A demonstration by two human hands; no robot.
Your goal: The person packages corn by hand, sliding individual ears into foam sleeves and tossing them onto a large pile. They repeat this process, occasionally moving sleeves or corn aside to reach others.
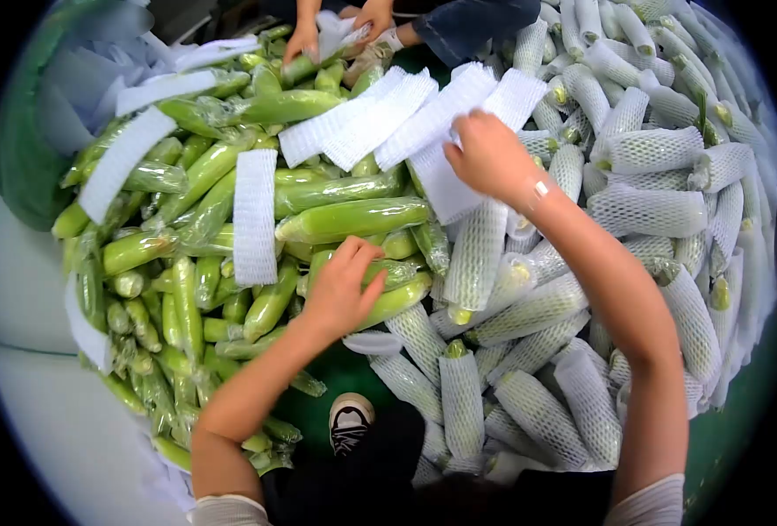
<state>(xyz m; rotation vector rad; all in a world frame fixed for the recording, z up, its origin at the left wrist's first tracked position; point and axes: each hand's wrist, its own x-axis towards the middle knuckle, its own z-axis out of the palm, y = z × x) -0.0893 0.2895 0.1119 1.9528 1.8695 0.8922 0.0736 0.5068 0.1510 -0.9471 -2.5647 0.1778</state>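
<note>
Over a heap of green ears of corn in clear plastic film, my left hand (343,294) has its fingers curled around one wrapped ear of corn (399,274). Just beyond it lies another wrapped ear (353,220). My right hand (491,159) is closed at a white foam net sleeve (445,186), its fingertips pressed to the foam and partly hidden. Several more flat foam sleeves (393,118) lie side by side on the corn to its left. A single sleeve (255,215) rests to the left of my left hand.
Corn in foam sleeves (542,416) is piled along the right side. Another person's hands (303,39) work at the far edge of the corn heap. My shoe (351,421) stands on the green floor (318,399). A pale surface (46,386) borders the left.
</note>
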